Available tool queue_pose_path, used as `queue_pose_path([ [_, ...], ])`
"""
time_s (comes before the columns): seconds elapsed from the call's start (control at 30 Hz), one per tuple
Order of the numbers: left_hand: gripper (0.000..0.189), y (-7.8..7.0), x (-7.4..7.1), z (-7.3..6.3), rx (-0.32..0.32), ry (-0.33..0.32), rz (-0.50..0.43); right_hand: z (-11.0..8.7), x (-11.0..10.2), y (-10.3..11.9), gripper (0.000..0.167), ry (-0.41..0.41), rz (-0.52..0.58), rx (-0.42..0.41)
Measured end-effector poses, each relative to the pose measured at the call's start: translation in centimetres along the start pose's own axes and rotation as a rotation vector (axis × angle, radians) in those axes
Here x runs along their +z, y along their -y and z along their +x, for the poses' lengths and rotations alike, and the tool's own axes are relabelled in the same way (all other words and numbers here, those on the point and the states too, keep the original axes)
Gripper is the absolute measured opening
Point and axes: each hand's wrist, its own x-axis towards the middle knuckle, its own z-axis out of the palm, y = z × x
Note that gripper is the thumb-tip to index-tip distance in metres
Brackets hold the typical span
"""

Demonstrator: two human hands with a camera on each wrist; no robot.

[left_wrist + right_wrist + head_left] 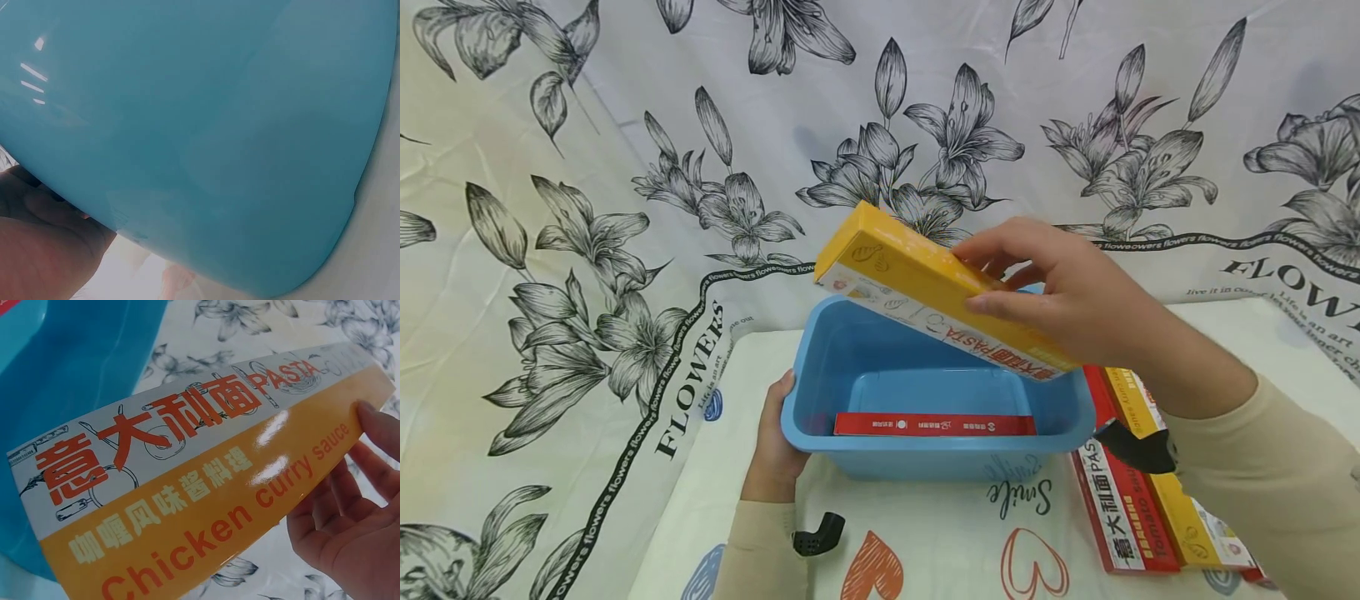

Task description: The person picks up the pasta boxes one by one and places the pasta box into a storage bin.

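My right hand (1037,271) grips a yellow-and-white pasta box (925,292), thumb on one side and fingers on the other. Tilted, the box hangs over the blue plastic bin (820,358), its left end higher than its right. In the right wrist view the box (206,462) shows "PASTA" and "Chicken curry sauce" lettering, with my right hand (350,519) at its edge. A red box (936,425) lies inside the bin along its near wall. My left hand (778,442) holds the bin's left end, thumb at the rim; the bin wall (219,125) fills most of the left wrist view.
Right of the bin lie a red pasta box (1120,500) and a yellow pasta box (1187,508), side by side and partly under my right forearm. Behind rises a white flower-printed cloth (760,142). A pale cloth with printed hearts (955,542) covers the table.
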Motion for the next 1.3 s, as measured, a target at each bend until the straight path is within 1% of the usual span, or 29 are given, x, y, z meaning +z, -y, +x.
queue_pose_path([
  [0.17,0.077,0.0,0.0,0.0,-0.002,-0.005,-0.004,0.8,0.9,-0.8,0.043,0.034,0.025,0.026],
  [0.33,0.077,0.1,-0.1,0.0,-0.006,-0.016,0.001,1.6,1.6,-1.2,0.041,0.049,0.031,0.042],
  [0.5,0.078,0.1,-0.1,0.0,-0.008,-0.017,0.004,2.4,2.2,-1.6,0.040,0.068,0.021,0.067],
  [0.8,0.079,-0.1,0.0,-0.1,-0.027,-0.028,0.014,3.7,3.2,-2.7,0.044,0.109,0.016,0.105],
  [0.97,0.078,-0.1,0.0,-0.1,-0.021,-0.026,0.016,4.5,3.4,-3.0,0.044,0.124,-0.004,0.127],
  [1.1,0.075,0.0,-0.1,0.0,-0.005,-0.017,0.012,5.2,3.6,-3.3,0.044,0.141,-0.017,0.143],
  [1.3,0.075,0.1,-0.1,0.1,-0.001,-0.010,0.009,5.9,4.3,-4.0,0.046,0.157,-0.021,0.160],
])
